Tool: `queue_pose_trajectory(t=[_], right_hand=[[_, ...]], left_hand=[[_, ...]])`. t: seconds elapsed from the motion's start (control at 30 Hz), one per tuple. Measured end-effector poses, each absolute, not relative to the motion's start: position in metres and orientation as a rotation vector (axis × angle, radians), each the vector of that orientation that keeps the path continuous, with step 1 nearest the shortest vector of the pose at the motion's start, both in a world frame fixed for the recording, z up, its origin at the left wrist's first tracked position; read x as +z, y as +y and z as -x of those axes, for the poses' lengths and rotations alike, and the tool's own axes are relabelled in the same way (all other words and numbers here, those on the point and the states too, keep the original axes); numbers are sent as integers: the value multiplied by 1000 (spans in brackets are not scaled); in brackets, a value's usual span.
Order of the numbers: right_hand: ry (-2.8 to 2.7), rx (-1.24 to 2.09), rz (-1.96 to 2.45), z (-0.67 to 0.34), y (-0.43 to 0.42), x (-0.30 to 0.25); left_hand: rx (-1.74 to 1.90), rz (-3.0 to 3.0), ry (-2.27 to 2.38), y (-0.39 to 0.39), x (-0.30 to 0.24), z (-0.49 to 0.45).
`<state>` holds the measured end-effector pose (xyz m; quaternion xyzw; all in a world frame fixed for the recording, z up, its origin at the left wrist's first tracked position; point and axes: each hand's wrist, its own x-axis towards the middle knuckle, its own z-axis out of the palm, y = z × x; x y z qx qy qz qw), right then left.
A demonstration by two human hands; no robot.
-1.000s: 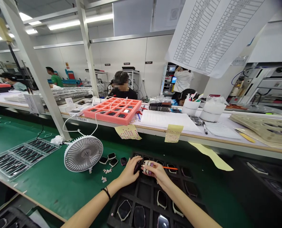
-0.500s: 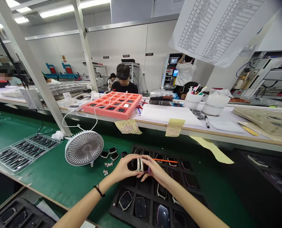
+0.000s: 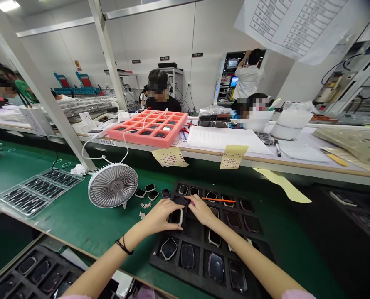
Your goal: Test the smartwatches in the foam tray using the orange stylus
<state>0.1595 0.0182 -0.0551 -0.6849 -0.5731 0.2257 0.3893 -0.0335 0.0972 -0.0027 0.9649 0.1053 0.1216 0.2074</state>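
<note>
My left hand (image 3: 164, 216) grips a watch case (image 3: 176, 217) with a pale frame and dark face, thumb below and fingers above, over the black foam tray (image 3: 197, 229). To its right, my right hand (image 3: 202, 211) reaches down into the upper part of the tray, fingers drawn together. A dark watch case (image 3: 181, 202) is beside those fingertips; whether they grip anything is hidden. Other watch cases lie in the tray's compartments, among them a pale-framed one (image 3: 168, 248) at lower left. An orange stick (image 3: 218, 200) lies across the tray's upper row.
A white fan (image 3: 113, 185) stands left of the tray, near several loose watch cases (image 3: 150, 189). A clear tray (image 3: 41, 189) lies farther left. Another black tray (image 3: 32, 274) sits low at left. A pink foam tray (image 3: 172, 135) rests on the shelf; co-workers sit beyond.
My hands have moved apart from the two pale watch cases held together. The left keeps one; the right has gone down to the tray. The view has shifted slightly.
</note>
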Motion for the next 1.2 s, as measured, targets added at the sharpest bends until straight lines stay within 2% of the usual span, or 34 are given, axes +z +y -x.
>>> queue_pose_trajectory(t=[0.13,0.27,0.43,0.63,0.77,0.83,0.97,1.1,1.2], right_hand=[[-1523,529,1759,-166,10,-58],[-1609,340,1794,-171,-4,-49],[-1642,133,1787,-176,-25,-28],[-1611,71,1822,-186,-66,-11],[-1558,99,1933,-188,-114,-12],[-1468,110,1991,-186,-136,-17],[-1285,148,2052,-174,-165,-35],[-1112,73,2054,-166,-178,-54],[-1000,-30,2011,-164,-184,-63]], left_hand=[[296,-2706,138,87,-14,12],[297,-2705,133,93,-17,3],[329,-2856,322,109,-17,-8],[271,-3128,717,101,-26,-24],[243,-3141,814,85,-19,-25],[233,-3140,686,69,-13,-28],[78,-3035,-80,29,-1,-45],[-161,-3015,-95,12,4,-62],[-207,-3038,-161,15,4,-70]])
